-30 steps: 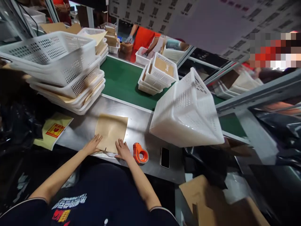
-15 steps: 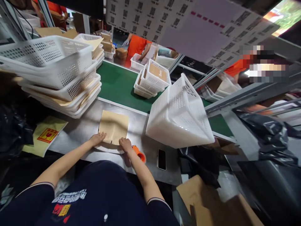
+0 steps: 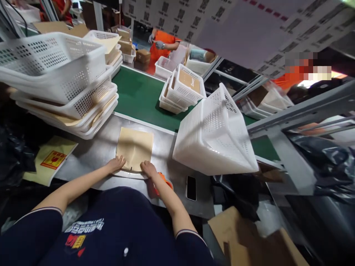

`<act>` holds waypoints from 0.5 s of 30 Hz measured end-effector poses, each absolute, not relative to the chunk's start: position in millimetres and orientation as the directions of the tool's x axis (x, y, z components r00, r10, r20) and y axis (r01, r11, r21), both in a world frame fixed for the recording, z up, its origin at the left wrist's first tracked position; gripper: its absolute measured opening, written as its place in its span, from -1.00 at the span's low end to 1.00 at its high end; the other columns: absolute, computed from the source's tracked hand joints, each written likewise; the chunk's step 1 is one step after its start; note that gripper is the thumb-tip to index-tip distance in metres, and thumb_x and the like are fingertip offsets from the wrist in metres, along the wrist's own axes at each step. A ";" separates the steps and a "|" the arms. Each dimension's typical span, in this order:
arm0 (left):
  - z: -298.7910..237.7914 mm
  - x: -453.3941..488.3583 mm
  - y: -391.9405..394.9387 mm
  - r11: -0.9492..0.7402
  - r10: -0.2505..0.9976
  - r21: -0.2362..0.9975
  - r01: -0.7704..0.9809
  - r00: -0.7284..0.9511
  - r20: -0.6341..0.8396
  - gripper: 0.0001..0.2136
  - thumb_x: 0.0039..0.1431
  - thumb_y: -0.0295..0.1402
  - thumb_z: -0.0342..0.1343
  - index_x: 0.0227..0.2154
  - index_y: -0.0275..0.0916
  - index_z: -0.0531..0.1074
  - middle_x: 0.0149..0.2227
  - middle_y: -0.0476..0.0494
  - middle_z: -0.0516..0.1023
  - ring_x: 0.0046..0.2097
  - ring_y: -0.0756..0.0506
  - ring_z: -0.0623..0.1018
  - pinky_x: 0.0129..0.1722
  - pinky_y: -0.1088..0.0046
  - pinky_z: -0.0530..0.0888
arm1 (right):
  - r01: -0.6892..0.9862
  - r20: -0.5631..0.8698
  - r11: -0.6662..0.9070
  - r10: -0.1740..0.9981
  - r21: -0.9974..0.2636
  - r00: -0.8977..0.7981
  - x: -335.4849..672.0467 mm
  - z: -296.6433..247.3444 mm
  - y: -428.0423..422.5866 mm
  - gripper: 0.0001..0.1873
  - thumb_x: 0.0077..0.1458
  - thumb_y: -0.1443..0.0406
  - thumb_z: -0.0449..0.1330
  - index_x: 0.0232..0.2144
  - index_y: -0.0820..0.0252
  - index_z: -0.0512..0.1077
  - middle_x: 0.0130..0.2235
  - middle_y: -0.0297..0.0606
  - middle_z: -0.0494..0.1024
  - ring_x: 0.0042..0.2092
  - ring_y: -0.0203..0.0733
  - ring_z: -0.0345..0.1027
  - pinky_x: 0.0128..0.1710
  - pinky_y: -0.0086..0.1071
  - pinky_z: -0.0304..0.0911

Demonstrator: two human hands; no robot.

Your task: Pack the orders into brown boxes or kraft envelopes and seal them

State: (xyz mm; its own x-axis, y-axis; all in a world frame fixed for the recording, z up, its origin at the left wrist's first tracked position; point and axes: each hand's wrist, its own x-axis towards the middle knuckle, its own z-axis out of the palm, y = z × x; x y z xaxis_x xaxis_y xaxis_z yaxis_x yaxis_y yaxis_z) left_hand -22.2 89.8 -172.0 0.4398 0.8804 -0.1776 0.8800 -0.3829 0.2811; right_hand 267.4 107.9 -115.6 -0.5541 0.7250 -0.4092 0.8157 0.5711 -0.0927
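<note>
A tan kraft paper envelope (image 3: 135, 146) lies flat on the metal table, with a pale strip along its near edge and a small black mark there. My left hand (image 3: 117, 163) grips its near left corner, fingers curled over the paper. At the near right corner my right hand (image 3: 148, 169) is closed on the edge in the same way. Partly covered by my right forearm, an orange tape dispenser (image 3: 166, 181) sits on the table. Farther right lies a phone (image 3: 191, 188), screen up.
White baskets (image 3: 63, 70) are piled at the left, some holding envelopes. A nested stack of white baskets (image 3: 213, 136) leans at the right. Behind runs a green conveyor (image 3: 135, 92) carrying small baskets (image 3: 181, 88). A yellow mailer (image 3: 51, 159) lies left. Co-workers in orange stand beyond.
The view has shifted slightly. Both my hands stay at the envelope's near corners. Across the conveyor, a co-worker's gloved hands have come together.
</note>
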 end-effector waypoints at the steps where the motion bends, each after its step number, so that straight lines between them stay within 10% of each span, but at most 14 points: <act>1: -171.1 -19.1 93.2 -0.363 0.890 0.281 0.888 0.420 -0.176 -0.57 0.35 -0.55 -0.11 0.18 -0.34 0.47 0.23 -0.69 0.44 0.14 -0.47 0.57 -0.05 0.01 0.57 | 0.829 -0.414 0.553 0.738 -0.082 -0.533 263.4 -115.2 110.1 -0.73 0.39 0.45 0.01 0.02 0.30 0.44 0.00 0.00 0.53 0.00 -0.05 0.36 -0.04 -0.32 0.28; 10: -157.8 -36.2 87.3 -0.251 0.922 0.406 0.879 0.345 -0.177 -0.40 0.21 -0.53 0.09 0.33 -0.16 0.36 0.42 -0.42 0.26 0.37 -0.41 0.32 0.30 -0.04 0.32 | 0.947 -0.464 0.315 0.832 -0.056 -0.304 251.6 -101.7 115.5 -0.67 0.38 0.43 0.00 0.10 0.35 0.42 0.13 0.19 0.47 0.16 0.07 0.35 0.09 -0.13 0.27; 15: -153.7 -52.1 65.8 0.424 0.905 0.819 0.387 -0.167 -0.390 -0.36 0.02 -0.37 0.31 0.23 -0.32 0.43 0.36 -0.49 0.33 0.42 -0.47 0.28 0.30 0.00 0.37 | 0.960 -0.493 0.214 0.825 -0.181 -0.277 230.7 -78.6 97.0 -0.52 0.15 0.33 0.32 0.11 0.34 0.44 0.13 0.23 0.50 0.16 0.20 0.38 0.18 0.01 0.23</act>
